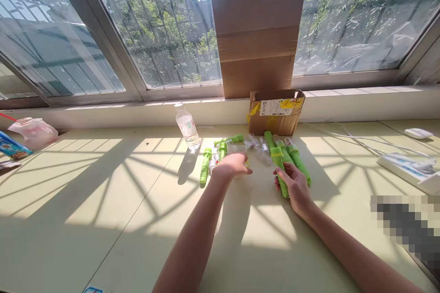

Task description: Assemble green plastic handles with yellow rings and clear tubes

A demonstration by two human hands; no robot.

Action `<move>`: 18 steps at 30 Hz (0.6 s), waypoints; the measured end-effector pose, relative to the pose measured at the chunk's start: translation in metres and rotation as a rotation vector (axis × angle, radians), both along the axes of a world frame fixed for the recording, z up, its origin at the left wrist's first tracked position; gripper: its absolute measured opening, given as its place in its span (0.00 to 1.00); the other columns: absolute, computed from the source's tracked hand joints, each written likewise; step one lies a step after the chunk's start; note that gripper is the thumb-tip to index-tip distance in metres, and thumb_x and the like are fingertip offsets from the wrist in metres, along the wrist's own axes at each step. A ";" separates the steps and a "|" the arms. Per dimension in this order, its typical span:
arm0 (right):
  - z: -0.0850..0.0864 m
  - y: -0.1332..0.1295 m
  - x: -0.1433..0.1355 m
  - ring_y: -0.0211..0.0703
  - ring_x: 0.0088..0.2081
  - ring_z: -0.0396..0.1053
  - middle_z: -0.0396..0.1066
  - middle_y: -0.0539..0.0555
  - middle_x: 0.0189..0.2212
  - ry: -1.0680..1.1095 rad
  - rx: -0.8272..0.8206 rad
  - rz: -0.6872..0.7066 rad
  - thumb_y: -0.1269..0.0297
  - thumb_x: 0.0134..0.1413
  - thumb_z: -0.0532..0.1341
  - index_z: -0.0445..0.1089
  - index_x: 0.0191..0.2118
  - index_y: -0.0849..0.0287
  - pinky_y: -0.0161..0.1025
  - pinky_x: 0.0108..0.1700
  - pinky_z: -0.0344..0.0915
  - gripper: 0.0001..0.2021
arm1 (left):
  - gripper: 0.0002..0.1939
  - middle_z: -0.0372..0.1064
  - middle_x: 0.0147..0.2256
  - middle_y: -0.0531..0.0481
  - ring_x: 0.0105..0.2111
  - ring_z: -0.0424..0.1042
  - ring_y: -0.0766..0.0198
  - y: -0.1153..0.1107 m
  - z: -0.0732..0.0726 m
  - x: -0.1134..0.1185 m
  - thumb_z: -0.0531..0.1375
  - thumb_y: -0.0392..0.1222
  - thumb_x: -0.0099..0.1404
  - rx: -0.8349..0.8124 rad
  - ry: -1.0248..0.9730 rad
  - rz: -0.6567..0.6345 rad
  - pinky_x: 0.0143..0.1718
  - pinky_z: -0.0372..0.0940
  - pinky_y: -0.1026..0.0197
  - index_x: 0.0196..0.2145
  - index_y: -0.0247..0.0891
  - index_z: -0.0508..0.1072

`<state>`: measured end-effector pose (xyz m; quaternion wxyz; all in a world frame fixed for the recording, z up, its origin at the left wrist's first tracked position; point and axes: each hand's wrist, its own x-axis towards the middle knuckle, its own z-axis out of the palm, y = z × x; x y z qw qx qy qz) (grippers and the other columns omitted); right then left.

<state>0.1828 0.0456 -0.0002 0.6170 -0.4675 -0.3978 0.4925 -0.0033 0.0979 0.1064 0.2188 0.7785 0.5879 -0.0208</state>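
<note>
My right hand [296,185] is wrapped round a green plastic tube [277,158] with a threaded upper end, tilted just above the table. Right beside it, several more green tubes [299,165] with clear ends lie on the table. To the left, my left hand [233,165] is slightly blurred, its fingers curled and partly hidden; a clear ridged plastic piece [236,147] shows at its far side. A green tube [205,167] lies to its left, and another green piece [233,139] lies behind it. Between the hands are several small clear plastic parts [263,144].
A water bottle [188,128] stands behind on the left. An open cardboard box [275,121] is at the windowsill, with a tall cardboard sheet [257,32] behind it. On the right are a power strip [407,169], cables and a white case [418,133]. A pink container [34,132] is far left.
</note>
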 end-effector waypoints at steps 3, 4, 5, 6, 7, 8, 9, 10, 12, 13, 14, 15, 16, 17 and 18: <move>0.000 0.000 0.000 0.36 0.23 0.64 0.67 0.49 0.29 -0.011 -0.001 0.006 0.56 0.50 0.65 0.68 0.38 0.56 0.35 0.21 0.62 0.13 | 0.22 0.73 0.38 0.46 0.33 0.73 0.58 0.001 0.002 -0.006 0.60 0.49 0.57 -0.021 -0.008 0.020 0.28 0.63 0.64 0.49 0.41 0.70; 0.000 0.000 0.000 0.35 0.23 0.64 0.67 0.49 0.29 -0.013 -0.002 0.009 0.56 0.50 0.65 0.68 0.38 0.56 0.35 0.21 0.62 0.12 | 0.21 0.73 0.38 0.46 0.32 0.73 0.59 0.001 0.003 -0.008 0.59 0.48 0.58 -0.019 -0.016 0.025 0.28 0.62 0.64 0.49 0.41 0.69; 0.001 0.000 0.000 0.35 0.23 0.64 0.67 0.48 0.29 -0.014 -0.004 0.011 0.56 0.51 0.65 0.68 0.38 0.56 0.35 0.21 0.62 0.12 | 0.21 0.73 0.38 0.46 0.32 0.73 0.60 0.002 0.004 -0.009 0.58 0.45 0.59 -0.014 -0.023 0.028 0.28 0.62 0.65 0.50 0.42 0.69; 0.001 0.000 0.000 0.35 0.23 0.64 0.67 0.48 0.28 -0.014 -0.007 0.013 0.56 0.51 0.65 0.68 0.38 0.56 0.35 0.21 0.62 0.12 | 0.21 0.73 0.38 0.46 0.32 0.73 0.60 0.002 0.005 -0.010 0.57 0.43 0.59 -0.009 -0.030 0.032 0.27 0.62 0.65 0.51 0.42 0.69; 0.001 0.000 0.000 0.35 0.23 0.64 0.67 0.48 0.28 -0.014 -0.010 0.015 0.56 0.51 0.65 0.68 0.38 0.56 0.35 0.21 0.62 0.12 | 0.21 0.73 0.39 0.46 0.31 0.73 0.61 0.002 0.006 -0.012 0.57 0.40 0.58 -0.003 -0.035 0.035 0.27 0.62 0.65 0.51 0.42 0.68; 0.001 0.000 0.000 0.35 0.22 0.64 0.66 0.48 0.28 -0.013 -0.014 0.018 0.56 0.51 0.65 0.68 0.38 0.56 0.35 0.20 0.62 0.12 | 0.22 0.73 0.39 0.46 0.31 0.72 0.61 0.002 0.008 -0.013 0.56 0.38 0.58 0.002 -0.041 0.039 0.27 0.61 0.65 0.52 0.42 0.68; 0.001 0.000 0.000 0.35 0.22 0.64 0.66 0.48 0.28 -0.014 -0.016 0.021 0.56 0.51 0.65 0.68 0.38 0.56 0.35 0.20 0.62 0.12 | 0.23 0.73 0.39 0.46 0.31 0.72 0.61 0.002 0.009 -0.014 0.56 0.36 0.57 0.008 -0.047 0.041 0.27 0.61 0.66 0.52 0.42 0.68; 0.000 0.000 0.000 0.35 0.22 0.64 0.66 0.48 0.28 -0.017 -0.017 0.023 0.56 0.50 0.65 0.68 0.38 0.56 0.35 0.20 0.62 0.12 | 0.24 0.72 0.39 0.46 0.32 0.72 0.61 0.002 0.010 -0.015 0.56 0.35 0.56 0.015 -0.054 0.041 0.27 0.61 0.66 0.52 0.42 0.68; 0.000 0.000 -0.001 0.35 0.22 0.64 0.66 0.48 0.27 -0.026 -0.015 0.027 0.56 0.50 0.65 0.68 0.39 0.56 0.35 0.20 0.62 0.13 | 0.24 0.72 0.39 0.46 0.33 0.72 0.62 0.001 0.011 -0.017 0.55 0.34 0.56 0.029 -0.068 0.038 0.27 0.61 0.66 0.52 0.42 0.67; 0.000 0.000 -0.001 0.35 0.22 0.64 0.66 0.48 0.27 -0.032 -0.014 0.029 0.56 0.50 0.64 0.67 0.39 0.56 0.35 0.20 0.62 0.13 | 0.23 0.72 0.39 0.46 0.33 0.72 0.62 0.001 0.012 -0.017 0.55 0.34 0.57 0.042 -0.066 0.034 0.27 0.61 0.66 0.51 0.42 0.68; 0.000 0.000 -0.001 0.35 0.22 0.64 0.66 0.48 0.27 -0.037 -0.014 0.031 0.56 0.50 0.64 0.67 0.39 0.56 0.35 0.20 0.62 0.13 | 0.22 0.72 0.39 0.46 0.34 0.72 0.61 0.001 0.012 -0.016 0.55 0.34 0.57 0.059 -0.058 0.032 0.28 0.62 0.66 0.51 0.42 0.68; 0.001 0.000 -0.001 0.36 0.22 0.63 0.66 0.48 0.27 -0.042 -0.014 0.033 0.56 0.51 0.64 0.67 0.39 0.56 0.35 0.20 0.62 0.13 | 0.21 0.72 0.40 0.46 0.35 0.72 0.61 0.001 0.012 -0.016 0.55 0.34 0.58 0.077 -0.045 0.032 0.29 0.62 0.66 0.50 0.42 0.68; 0.001 0.000 -0.001 0.36 0.22 0.63 0.66 0.48 0.28 -0.046 -0.014 0.034 0.56 0.51 0.64 0.67 0.39 0.56 0.35 0.20 0.62 0.12 | 0.20 0.72 0.40 0.45 0.36 0.72 0.60 0.001 0.011 -0.014 0.54 0.34 0.59 0.093 -0.026 0.034 0.30 0.63 0.65 0.50 0.41 0.68; 0.001 0.000 -0.001 0.36 0.22 0.63 0.66 0.48 0.28 -0.051 -0.014 0.035 0.56 0.51 0.64 0.67 0.39 0.56 0.35 0.20 0.62 0.12 | 0.19 0.72 0.40 0.44 0.36 0.72 0.59 0.001 0.010 -0.012 0.54 0.35 0.59 0.105 -0.005 0.038 0.31 0.64 0.64 0.49 0.41 0.69; 0.002 0.000 -0.001 0.36 0.22 0.64 0.66 0.48 0.28 -0.055 -0.013 0.037 0.56 0.51 0.64 0.67 0.39 0.56 0.35 0.20 0.62 0.12 | 0.19 0.72 0.41 0.43 0.37 0.73 0.57 0.001 0.009 -0.010 0.54 0.35 0.60 0.112 0.016 0.044 0.32 0.64 0.63 0.49 0.40 0.69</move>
